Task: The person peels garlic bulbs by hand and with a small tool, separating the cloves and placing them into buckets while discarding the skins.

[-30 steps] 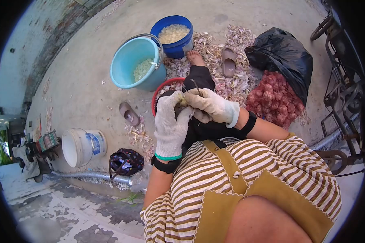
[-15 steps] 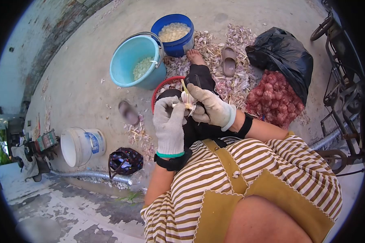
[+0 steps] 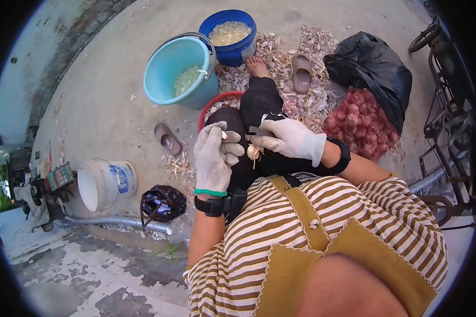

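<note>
My left hand (image 3: pixel 212 156), in a white knit glove with a green cuff edge, is closed with a small pale garlic clove (image 3: pixel 224 135) between thumb and fingertips. To its right, my gloved right hand (image 3: pixel 291 140) grips a small knife (image 3: pixel 259 132), its dark blade pointing left. Just under the right fingers, over my dark trousers, shows a partly broken garlic bulb (image 3: pixel 254 153). Between my legs and the buckets sits a red basket (image 3: pixel 202 119) with garlic pieces in it, partly hidden by my knee.
A light-blue bucket (image 3: pixel 156 79) and a dark-blue bucket (image 3: pixel 243 53) hold peeled cloves. Garlic skins (image 3: pixel 314 108) surround a slipper (image 3: pixel 301 74). A red net sack of garlic bulbs (image 3: pixel 360 124) lies by a black plastic bag (image 3: pixel 375 68). A white bucket (image 3: pixel 92 185) lies tipped at left.
My hands have moved apart from the garlic bulb they held together. The left now pinches a clove, the knife shows in the right, and the bulb is lower, under the right fingers.
</note>
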`<action>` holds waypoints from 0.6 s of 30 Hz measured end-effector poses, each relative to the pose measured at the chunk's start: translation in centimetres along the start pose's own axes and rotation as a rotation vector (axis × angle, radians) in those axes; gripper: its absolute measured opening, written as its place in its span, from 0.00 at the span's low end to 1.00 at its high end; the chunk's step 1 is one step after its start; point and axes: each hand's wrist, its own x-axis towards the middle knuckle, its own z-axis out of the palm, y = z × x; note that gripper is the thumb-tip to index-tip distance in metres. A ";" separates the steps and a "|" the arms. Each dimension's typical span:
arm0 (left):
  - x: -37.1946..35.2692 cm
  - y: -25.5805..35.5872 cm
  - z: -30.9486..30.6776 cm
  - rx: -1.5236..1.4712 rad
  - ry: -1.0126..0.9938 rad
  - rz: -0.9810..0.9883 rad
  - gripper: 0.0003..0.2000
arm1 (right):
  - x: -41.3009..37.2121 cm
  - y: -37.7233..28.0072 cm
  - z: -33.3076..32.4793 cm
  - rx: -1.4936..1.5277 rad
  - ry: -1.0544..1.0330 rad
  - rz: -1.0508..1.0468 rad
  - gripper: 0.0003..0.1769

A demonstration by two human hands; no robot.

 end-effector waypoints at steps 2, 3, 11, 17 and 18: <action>0.1 -0.1 -0.2 0.006 0.014 0.009 0.09 | 0.2 -0.4 -0.4 -0.091 -0.013 0.004 0.25; 0.1 0.0 0.0 0.005 0.014 0.007 0.09 | 0.3 -0.6 -0.5 0.059 -0.140 0.119 0.25; 0.1 -0.4 -0.1 0.016 0.065 0.038 0.09 | 0.0 -1.4 -0.9 -0.306 -0.049 -0.020 0.24; -0.4 0.1 0.5 -0.004 0.071 -0.029 0.08 | 0.4 -2.3 -1.8 -0.643 0.093 -0.288 0.17; -0.6 0.1 0.6 -0.005 0.072 -0.029 0.08 | 0.4 -2.5 -1.9 -0.643 0.091 -0.289 0.17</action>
